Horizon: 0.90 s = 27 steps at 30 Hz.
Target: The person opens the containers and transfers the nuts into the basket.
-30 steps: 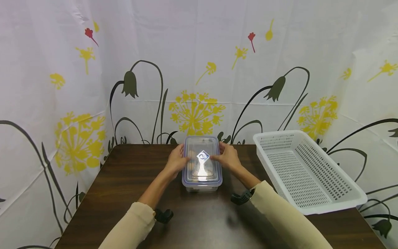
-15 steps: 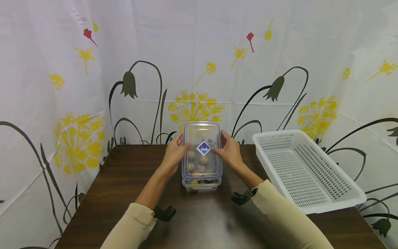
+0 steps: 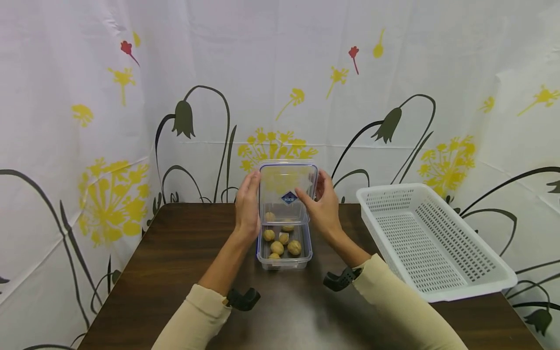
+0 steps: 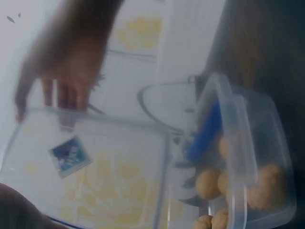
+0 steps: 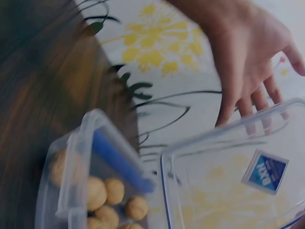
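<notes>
So in the head view, the clear rectangular plastic lid (image 3: 280,181) with a blue-and-white diamond sticker (image 3: 289,198) was tipped up steeply at the far part of a clear rectangular plastic box (image 3: 285,264). Tan, round, wrinkly walnuts (image 3: 294,248) lay loose in the box, which sat on a dark brown wooden table (image 3: 188,243). The right hand (image 3: 323,206) pinched the lid, thumb in front, fingers behind. The left hand (image 3: 248,206) just lay along the other edge. A white perforated plastic basket (image 3: 415,248) stood to the right, well apart from the box

Left wrist view: blurry, but the right hand's fingers showed through the lid, and I couldn't tell if lid and box touched

Right wrist view: left hand spread, thumb away from the lid, fingers behind its edge. That'd be my worry: with a real grip on one side only, the lid could've twisted, slipped and dropped onto the walnuts. A knock from its lower edge could've shoved the box too
</notes>
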{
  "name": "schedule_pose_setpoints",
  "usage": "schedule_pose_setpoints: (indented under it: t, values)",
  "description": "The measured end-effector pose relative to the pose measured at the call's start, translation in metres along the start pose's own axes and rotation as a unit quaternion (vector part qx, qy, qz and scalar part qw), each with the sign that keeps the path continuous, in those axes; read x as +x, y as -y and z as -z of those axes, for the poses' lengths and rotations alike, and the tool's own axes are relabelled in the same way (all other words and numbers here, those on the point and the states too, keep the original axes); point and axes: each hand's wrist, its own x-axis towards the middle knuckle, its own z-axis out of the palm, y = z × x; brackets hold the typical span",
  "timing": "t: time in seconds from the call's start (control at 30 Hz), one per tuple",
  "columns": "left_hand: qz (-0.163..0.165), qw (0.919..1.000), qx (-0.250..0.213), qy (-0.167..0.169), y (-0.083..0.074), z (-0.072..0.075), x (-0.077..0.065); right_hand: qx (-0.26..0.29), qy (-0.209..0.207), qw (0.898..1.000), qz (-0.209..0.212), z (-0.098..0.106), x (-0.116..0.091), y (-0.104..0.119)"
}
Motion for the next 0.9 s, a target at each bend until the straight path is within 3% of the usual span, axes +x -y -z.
schedule_pose_setpoints:
  t: [0.13, 0.2, 0.4, 0.67, 0.8, 0.9]
  values:
    - [-0.081, 0.9963, 0.025, -0.013, 0.007, -0.003, -0.002, 0.081, 0.005, 0.996, -0.038, 0.001, 0.003, 0.015]
    - [-0.117, 0.9916, 0.051, -0.02, 0.01, -0.004, -0.002, 0.133, 0.009, 0.989, -0.059, 0.001, 0.005, 0.021]
    - [-0.186, 0.9811, 0.052, -0.013, 0.018, -0.003, -0.004, 0.271, -0.017, 0.952, -0.143, 0.001, 0.008, 0.035]
    - [-0.251, 0.9678, 0.019, -0.002, 0.027, -0.001, -0.002, 0.286, -0.012, 0.931, -0.226, 0.005, 0.01, 0.041]
    - [-0.256, 0.9665, 0.014, -0.001, 0.028, 0.001, -0.002, 0.301, -0.012, 0.919, -0.256, 0.005, 0.01, 0.037]
    - [-0.246, 0.9692, 0.002, -0.001, 0.029, 0.003, -0.001, 0.303, 0.004, 0.917, -0.261, 0.003, 0.007, 0.032]
